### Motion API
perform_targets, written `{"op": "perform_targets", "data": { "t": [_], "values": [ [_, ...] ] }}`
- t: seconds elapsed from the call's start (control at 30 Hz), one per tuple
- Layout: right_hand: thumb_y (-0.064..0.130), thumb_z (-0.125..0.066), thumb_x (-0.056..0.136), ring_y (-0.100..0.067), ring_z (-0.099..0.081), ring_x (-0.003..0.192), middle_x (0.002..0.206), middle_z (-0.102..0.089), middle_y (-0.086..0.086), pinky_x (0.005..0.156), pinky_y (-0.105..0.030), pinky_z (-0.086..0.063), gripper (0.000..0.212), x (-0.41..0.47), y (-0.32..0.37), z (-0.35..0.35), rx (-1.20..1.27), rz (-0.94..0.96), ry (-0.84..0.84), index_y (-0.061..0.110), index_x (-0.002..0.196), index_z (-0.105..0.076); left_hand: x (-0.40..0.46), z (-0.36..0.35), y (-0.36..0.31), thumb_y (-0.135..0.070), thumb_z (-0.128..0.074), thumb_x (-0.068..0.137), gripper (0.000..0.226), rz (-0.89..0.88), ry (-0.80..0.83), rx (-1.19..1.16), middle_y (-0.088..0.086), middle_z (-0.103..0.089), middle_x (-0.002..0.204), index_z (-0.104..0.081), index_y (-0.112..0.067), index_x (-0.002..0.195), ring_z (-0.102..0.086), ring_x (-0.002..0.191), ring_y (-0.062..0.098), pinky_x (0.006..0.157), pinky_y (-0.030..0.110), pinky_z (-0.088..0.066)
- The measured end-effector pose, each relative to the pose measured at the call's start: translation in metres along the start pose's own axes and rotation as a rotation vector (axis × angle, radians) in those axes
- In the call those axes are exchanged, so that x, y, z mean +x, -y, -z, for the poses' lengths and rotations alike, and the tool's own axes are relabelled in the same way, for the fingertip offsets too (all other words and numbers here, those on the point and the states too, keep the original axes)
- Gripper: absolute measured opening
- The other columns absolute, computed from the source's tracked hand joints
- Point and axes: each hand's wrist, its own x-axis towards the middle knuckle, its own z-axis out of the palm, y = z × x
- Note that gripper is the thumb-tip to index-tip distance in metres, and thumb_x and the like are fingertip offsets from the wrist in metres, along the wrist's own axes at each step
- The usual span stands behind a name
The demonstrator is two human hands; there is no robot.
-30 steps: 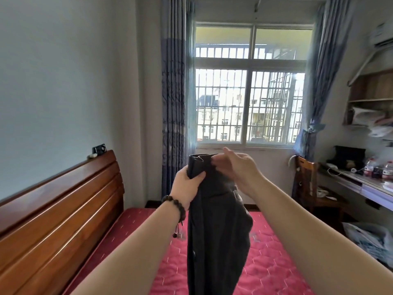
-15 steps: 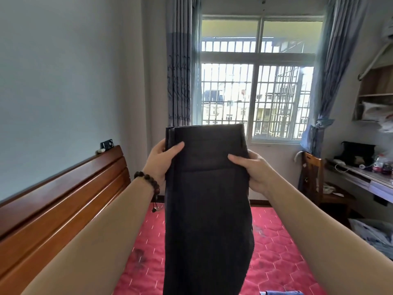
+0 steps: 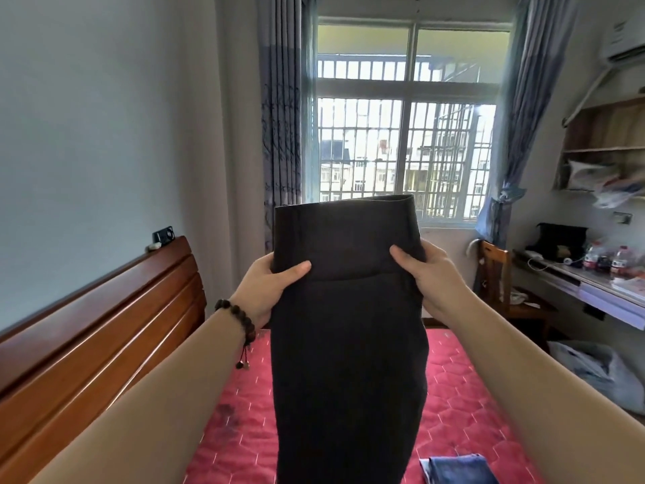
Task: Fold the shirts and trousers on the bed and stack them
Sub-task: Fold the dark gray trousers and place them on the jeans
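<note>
Dark trousers (image 3: 349, 344) hang in front of me above the red quilted bed (image 3: 460, 406), waistband up and spread flat. My left hand (image 3: 268, 288) grips the left edge near the waistband, thumb across the front. My right hand (image 3: 425, 274) grips the right edge the same way. The legs drop below the frame. A folded blue denim garment (image 3: 457, 469) lies on the bed at the lower right.
A wooden headboard (image 3: 97, 337) runs along the left. A barred window (image 3: 405, 141) with blue curtains is ahead. On the right stand a wooden chair (image 3: 502, 284), a cluttered desk (image 3: 593, 288) and a plastic bag (image 3: 600, 372) on the floor.
The trousers went from bunched in both hands to spread flat by the waistband. My hands moved apart to its two edges, then lowered a little.
</note>
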Motion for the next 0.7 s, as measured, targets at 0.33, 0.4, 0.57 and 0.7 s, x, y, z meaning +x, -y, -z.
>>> {"op": "perform_targets", "data": {
  "t": [0.33,0.4,0.57,0.7],
  "values": [
    [0.009,-0.072,0.083,-0.018,-0.071,0.091,0.095,-0.075,0.002,0.08,-0.032,-0.056,0.015,-0.109,0.03,0.02,-0.21,0.11,-0.02,0.022,0.092,-0.07,-0.118,-0.034,-0.021,-0.026,-0.073,0.082,0.018,-0.272,-0.11,0.419,-0.016,-0.071,0.093,-0.063,-0.034,0.095,-0.068,0.085,0.0,0.069,0.014,-0.053],
    [0.016,-0.071,0.085,-0.004,-0.068,0.088,0.093,-0.072,0.012,0.079,-0.023,-0.053,0.013,-0.141,0.043,0.025,-0.362,0.21,-0.055,0.027,0.092,-0.067,-0.153,-0.048,-0.027,-0.035,-0.071,0.083,0.017,-0.354,-0.204,0.617,-0.026,-0.062,0.089,-0.06,-0.037,0.096,-0.06,0.079,-0.011,0.066,0.005,-0.043],
    [0.024,-0.063,0.092,-0.002,-0.056,0.086,0.098,-0.064,0.008,0.067,-0.009,-0.035,0.03,-0.229,0.077,0.035,-0.715,0.513,-0.153,0.008,0.117,-0.059,-0.241,-0.084,-0.031,-0.043,-0.058,0.091,0.033,-0.548,-0.414,0.836,-0.025,-0.053,0.084,-0.063,-0.016,0.109,-0.049,0.073,-0.012,0.067,0.006,-0.034],
    [0.025,-0.056,0.096,-0.027,-0.056,0.073,0.08,-0.061,-0.009,0.059,-0.023,-0.027,0.033,-0.276,0.111,0.033,-0.812,0.692,-0.168,-0.003,0.113,-0.053,-0.289,-0.1,-0.053,-0.045,-0.051,0.095,0.037,-0.633,-0.538,0.908,-0.01,-0.059,0.092,-0.063,-0.012,0.107,-0.052,0.084,0.005,0.075,0.023,-0.04]
  ]
}}
